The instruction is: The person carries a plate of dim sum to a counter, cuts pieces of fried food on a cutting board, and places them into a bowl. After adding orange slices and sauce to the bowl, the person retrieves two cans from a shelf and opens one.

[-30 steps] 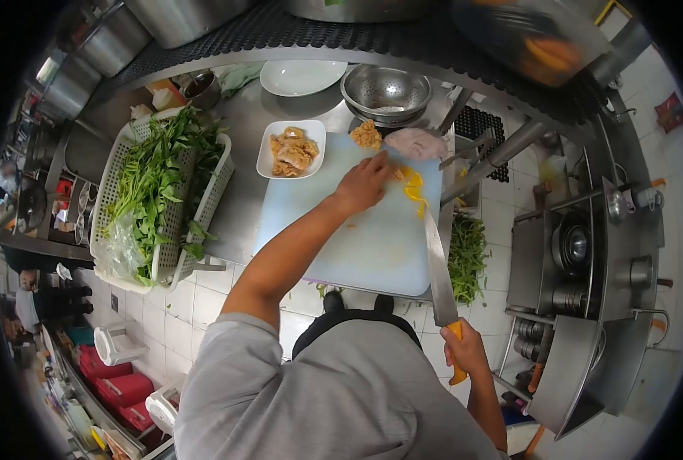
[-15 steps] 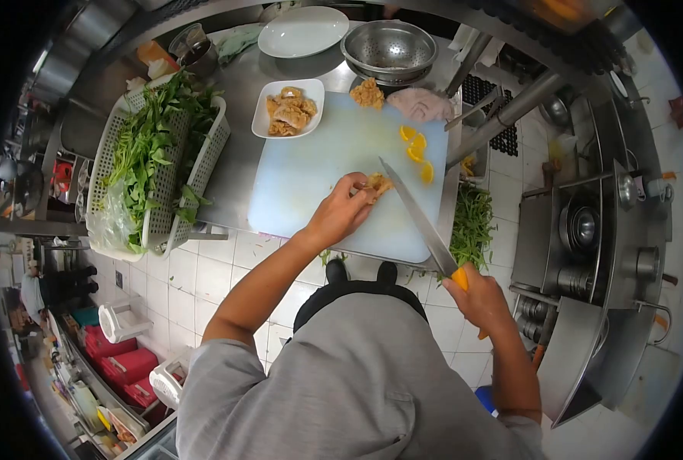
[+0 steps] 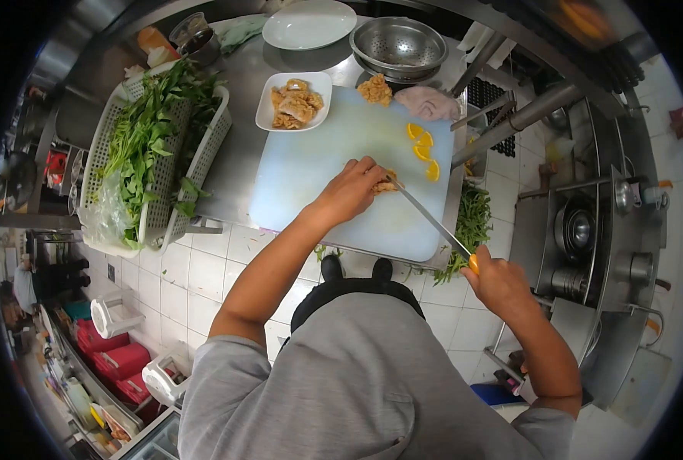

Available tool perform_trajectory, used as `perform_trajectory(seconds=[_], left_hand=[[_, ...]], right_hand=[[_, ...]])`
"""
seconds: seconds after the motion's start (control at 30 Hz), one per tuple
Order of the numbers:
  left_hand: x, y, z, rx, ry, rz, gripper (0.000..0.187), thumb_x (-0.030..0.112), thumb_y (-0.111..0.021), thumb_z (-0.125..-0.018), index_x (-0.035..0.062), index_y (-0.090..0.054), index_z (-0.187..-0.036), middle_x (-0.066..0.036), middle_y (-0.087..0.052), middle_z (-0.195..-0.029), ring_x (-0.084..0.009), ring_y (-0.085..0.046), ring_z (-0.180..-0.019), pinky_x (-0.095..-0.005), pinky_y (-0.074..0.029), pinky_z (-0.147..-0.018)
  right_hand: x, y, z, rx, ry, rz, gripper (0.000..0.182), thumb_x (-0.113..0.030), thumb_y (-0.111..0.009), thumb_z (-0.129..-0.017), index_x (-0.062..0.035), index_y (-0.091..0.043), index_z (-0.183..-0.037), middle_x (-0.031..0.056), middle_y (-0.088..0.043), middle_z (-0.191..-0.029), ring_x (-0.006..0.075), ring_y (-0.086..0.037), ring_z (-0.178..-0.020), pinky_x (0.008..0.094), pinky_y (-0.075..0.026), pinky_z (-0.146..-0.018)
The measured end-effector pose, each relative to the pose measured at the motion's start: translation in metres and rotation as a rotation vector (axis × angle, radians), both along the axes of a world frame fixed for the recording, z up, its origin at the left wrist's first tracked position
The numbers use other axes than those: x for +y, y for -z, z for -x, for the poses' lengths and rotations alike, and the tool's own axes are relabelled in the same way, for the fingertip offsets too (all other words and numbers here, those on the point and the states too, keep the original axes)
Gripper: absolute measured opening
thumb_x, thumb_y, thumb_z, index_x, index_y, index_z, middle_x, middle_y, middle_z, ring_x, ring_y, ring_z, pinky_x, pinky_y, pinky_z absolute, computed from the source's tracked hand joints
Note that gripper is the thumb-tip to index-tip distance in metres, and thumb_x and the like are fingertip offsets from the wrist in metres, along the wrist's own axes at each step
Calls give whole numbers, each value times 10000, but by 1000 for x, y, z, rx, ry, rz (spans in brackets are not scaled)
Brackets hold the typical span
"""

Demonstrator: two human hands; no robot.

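My left hand point(image 3: 354, 188) is closed on a piece of fried chicken point(image 3: 388, 184), pressing it against the pale cutting board point(image 3: 303, 180); its fingers partly cover the piece. In my right hand point(image 3: 501, 282) is the orange handle of a long knife point(image 3: 435, 220). The blade slants across the board, and its tip end lies at the chicken. Orange slices point(image 3: 423, 152) lie in a row near the board's right edge. Another fried chicken piece point(image 3: 374, 90) rests at the back edge. A white square bowl point(image 3: 263, 115) at the back left holds more fried pieces.
A white plate point(image 3: 309, 24) and a metal colander point(image 3: 399, 47) stand behind the board, with a crumpled pinkish cloth point(image 3: 427, 103) nearby. To the left is a white plastic basket point(image 3: 196, 180) of leafy greens. More greens point(image 3: 468, 222) show below the right edge.
The knife has moved left and down onto the chicken, its blade turned more edge-on. My right hand has shifted right and slightly up. The left hand's fingers have flattened over the piece.
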State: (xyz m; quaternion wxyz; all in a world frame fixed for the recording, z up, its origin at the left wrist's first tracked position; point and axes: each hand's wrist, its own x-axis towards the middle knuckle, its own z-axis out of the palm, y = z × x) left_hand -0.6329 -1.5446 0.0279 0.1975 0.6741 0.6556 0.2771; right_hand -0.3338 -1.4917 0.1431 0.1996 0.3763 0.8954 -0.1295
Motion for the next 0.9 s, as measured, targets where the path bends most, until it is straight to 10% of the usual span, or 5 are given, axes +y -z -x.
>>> perform_trajectory(seconds=[0.4,0.9], left_hand=[[3,7,6,-164,-49,-43,382,-35,-564,-761,48,-501,-1128,-134,-505,-1120,-322,-492,-1048,-394,-425,-917],[-5,16,3,-181,-116,-163,222,-17,-588,-802,33,-534,-1012,-124,-548,-966,-312,-553,-945,-376,-469,-798]], right_hand=[[26,95,83,75,92,115,436,-348,-581,-884,20,-446,-1075,234,-645,-826,407,-636,-781,480,-506,-671],[14,5,22,-45,40,120,431,-363,-587,-886,26,-472,-1032,206,-642,-733,386,-645,-693,452,-513,-651]])
